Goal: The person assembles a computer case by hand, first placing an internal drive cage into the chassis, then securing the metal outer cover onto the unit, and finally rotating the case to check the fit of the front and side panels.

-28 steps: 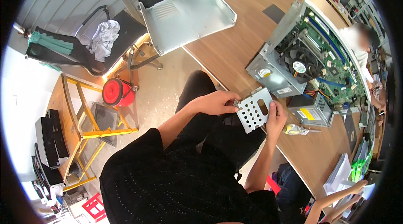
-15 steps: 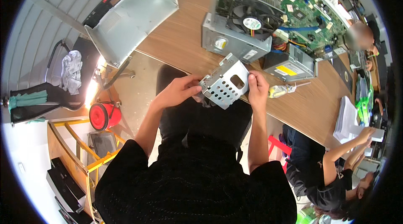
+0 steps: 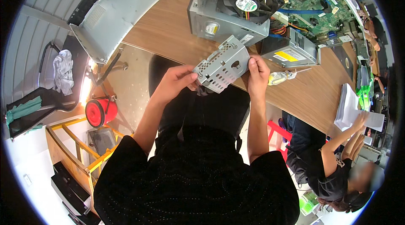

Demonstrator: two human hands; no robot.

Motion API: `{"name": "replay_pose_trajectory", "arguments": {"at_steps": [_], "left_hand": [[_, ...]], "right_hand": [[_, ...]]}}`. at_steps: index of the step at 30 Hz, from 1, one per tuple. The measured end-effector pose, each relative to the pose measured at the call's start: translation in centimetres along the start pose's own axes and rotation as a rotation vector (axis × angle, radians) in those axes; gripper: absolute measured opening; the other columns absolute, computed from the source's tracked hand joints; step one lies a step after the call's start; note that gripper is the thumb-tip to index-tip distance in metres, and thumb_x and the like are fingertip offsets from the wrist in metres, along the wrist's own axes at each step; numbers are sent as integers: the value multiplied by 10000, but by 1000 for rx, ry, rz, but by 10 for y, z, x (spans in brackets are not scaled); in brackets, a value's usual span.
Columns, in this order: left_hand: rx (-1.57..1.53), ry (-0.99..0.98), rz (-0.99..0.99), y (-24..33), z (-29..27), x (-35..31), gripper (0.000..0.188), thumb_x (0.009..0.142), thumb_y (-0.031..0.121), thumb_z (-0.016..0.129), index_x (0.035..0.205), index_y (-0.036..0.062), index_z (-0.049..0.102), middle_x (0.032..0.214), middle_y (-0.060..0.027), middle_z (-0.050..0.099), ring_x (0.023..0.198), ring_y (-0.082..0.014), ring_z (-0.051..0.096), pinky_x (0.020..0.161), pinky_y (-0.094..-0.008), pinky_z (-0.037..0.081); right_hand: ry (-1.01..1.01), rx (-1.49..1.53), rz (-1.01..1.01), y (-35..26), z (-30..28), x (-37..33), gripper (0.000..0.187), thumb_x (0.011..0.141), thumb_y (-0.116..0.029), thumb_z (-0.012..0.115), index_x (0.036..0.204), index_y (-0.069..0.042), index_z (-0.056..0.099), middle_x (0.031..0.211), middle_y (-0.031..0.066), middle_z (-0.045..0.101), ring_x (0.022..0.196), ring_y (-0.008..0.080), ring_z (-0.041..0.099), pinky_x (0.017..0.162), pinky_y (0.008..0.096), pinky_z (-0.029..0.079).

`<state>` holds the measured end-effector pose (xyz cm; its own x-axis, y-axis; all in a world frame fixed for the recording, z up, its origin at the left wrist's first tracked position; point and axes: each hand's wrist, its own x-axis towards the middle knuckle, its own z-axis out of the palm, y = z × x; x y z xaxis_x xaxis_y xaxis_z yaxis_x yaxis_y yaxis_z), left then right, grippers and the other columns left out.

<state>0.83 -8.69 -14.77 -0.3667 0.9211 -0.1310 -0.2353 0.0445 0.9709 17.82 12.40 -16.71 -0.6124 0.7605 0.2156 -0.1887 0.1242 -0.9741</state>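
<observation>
Tipped since the earlier frame: perforated metal bracket (image 3: 223, 65), at your twelve o'clock, ends pinched by the fingers of your left hand (image 3: 174, 81) and right hand (image 3: 258, 77). Tabletop (image 3: 155, 28) beyond: screwdriver (image 3: 278, 77), bracket's three o'clock; opened computer (image 3: 247, 5), one o'clock.

The surface (image 3: 166, 28) is brown and wood-grained, its near edge running slantwise down to the right. A pale metal cover (image 3: 122, 12) lies at its left, overhanging the edge. An opened computer (image 3: 230, 26) stands farther right; near it lie a screwdriver (image 3: 278, 77) and, well apart, white papers (image 3: 346, 109).
</observation>
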Motion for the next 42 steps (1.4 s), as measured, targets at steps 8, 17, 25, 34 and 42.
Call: {"name": "replay_pose_trajectory", "arguments": {"at_steps": [8, 17, 25, 34, 42], "left_hand": [[-61, 21, 17, -4, 2, 1, 254, 961, 189, 559, 1078, -19, 646, 867, -78, 685, 781, -123, 638, 721, -260, 510], [-35, 2, -17, -7, 3, 1, 265, 962, 214, 556, 1063, -12, 649, 876, -85, 690, 795, -122, 639, 735, -253, 502], [-810, 82, -183, -13, -13, 1, 327, 986, 172, 414, 1103, -99, 554, 872, -190, 682, 690, -252, 690, 576, -270, 571], [-724, 28, -335, -30, -16, -5, 333, 948, 207, 415, 871, -54, 606, 758, -176, 653, 510, -230, 600, 428, -286, 452], [-607, 57, -347, -27, -10, -4, 350, 928, 208, 432, 726, -28, 594, 551, -142, 560, 413, -209, 502, 445, -304, 433]], "right_hand": [[10, 30, 30, 3, 1, 0, 221, 968, -177, 579, 970, 35, 640, 839, -5, 611, 774, 71, 510, 704, 224, 420], [32, 36, 68, 4, -1, 0, 202, 961, -156, 585, 967, 37, 642, 851, -4, 617, 768, 68, 517, 691, 222, 421], [-229, 457, 153, -10, -5, -2, 312, 929, -165, 617, 1138, 67, 601, 1003, 117, 669, 872, 146, 628, 693, 269, 529], [-375, 335, 175, -7, -11, -6, 416, 872, -84, 656, 1241, 76, 545, 1022, 163, 666, 866, 188, 671, 583, 288, 610], [-313, 469, 206, -11, -6, -7, 476, 955, -243, 569, 1246, 130, 512, 1145, 197, 610, 853, 215, 680, 596, 305, 613]]}}
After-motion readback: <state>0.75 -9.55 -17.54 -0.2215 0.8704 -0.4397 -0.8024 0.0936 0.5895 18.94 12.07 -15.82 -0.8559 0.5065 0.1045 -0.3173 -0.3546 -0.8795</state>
